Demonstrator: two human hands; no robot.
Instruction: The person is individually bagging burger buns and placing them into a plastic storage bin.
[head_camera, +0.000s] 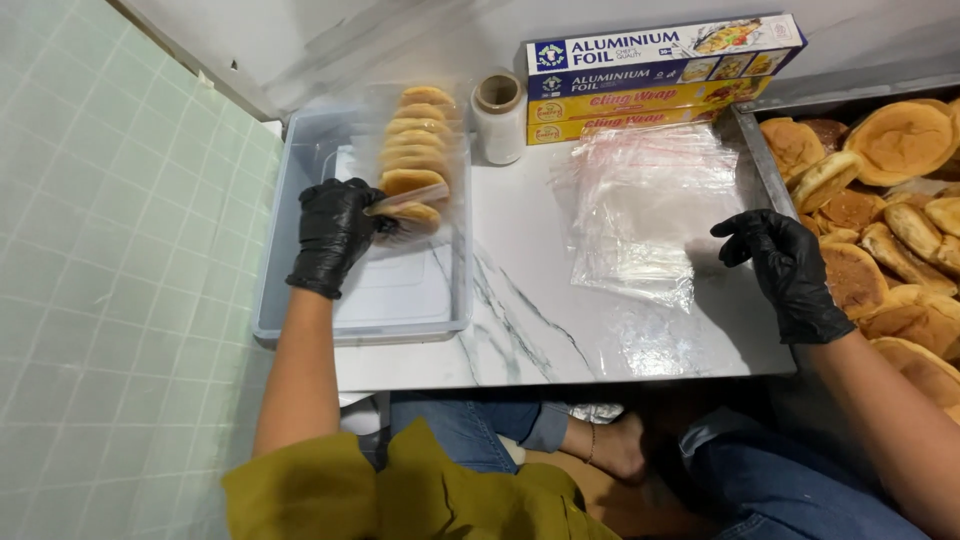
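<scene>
Head view: left hand (335, 232) holds bagged buns (417, 160), right hand (785, 265) hovers over bags (645, 205)

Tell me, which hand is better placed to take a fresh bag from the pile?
The right hand, probably. It hovers empty at the edge of the bag pile, beside the tray of buns. The left hand is busy gripping a filled bag of buns over the bin.

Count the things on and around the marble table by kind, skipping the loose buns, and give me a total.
Black-gloved hands: 2, left hand, right hand
Long cardboard wrap boxes: 3
Clear film roll: 1
Grey plastic tub: 1
Clear bag of buns: 1
Pile of clear plastic bags: 1
Total: 9
</scene>
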